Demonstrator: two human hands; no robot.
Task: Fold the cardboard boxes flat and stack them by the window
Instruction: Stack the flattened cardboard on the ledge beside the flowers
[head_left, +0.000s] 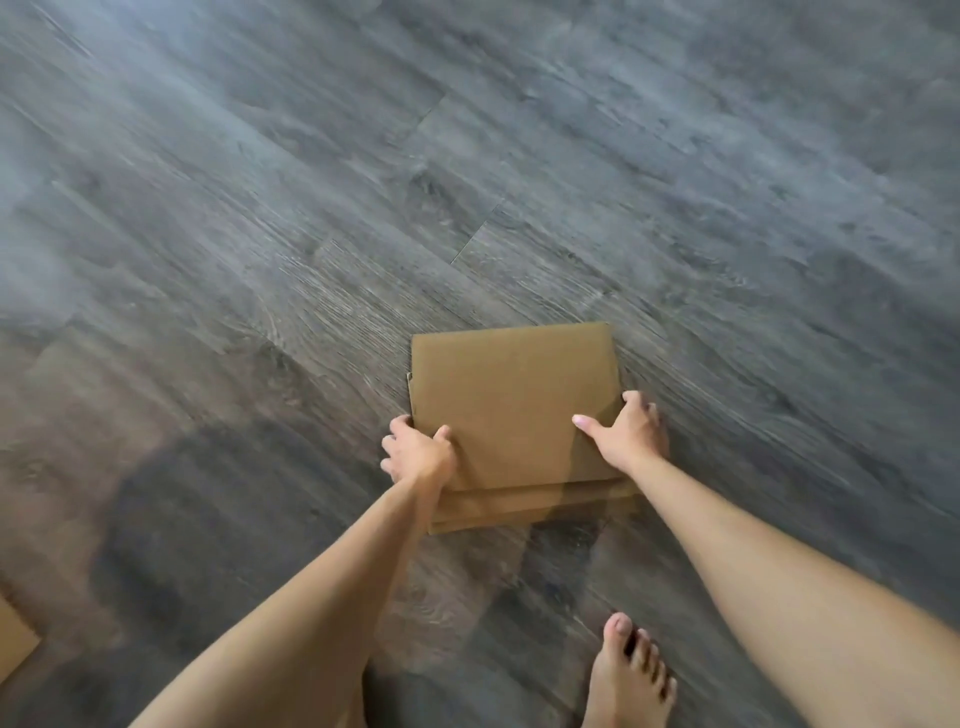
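While fingers of both hands (415, 449) clamp flattened boxes (511, 405), bare foot (631, 675) nearby on grey floor (467, 156).

Both bare arms reach forward and down — the left hand (415, 451) curled with thumb on top, the right hand (626, 431) likewise, thumb stretched inward.

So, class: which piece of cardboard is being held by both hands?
The flattened box at centre; the other cardboard sits untouched at the lower-left edge.

single head view, looks steeply down and forward at the floor (467, 156) from standing height; mild wide-angle distortion.
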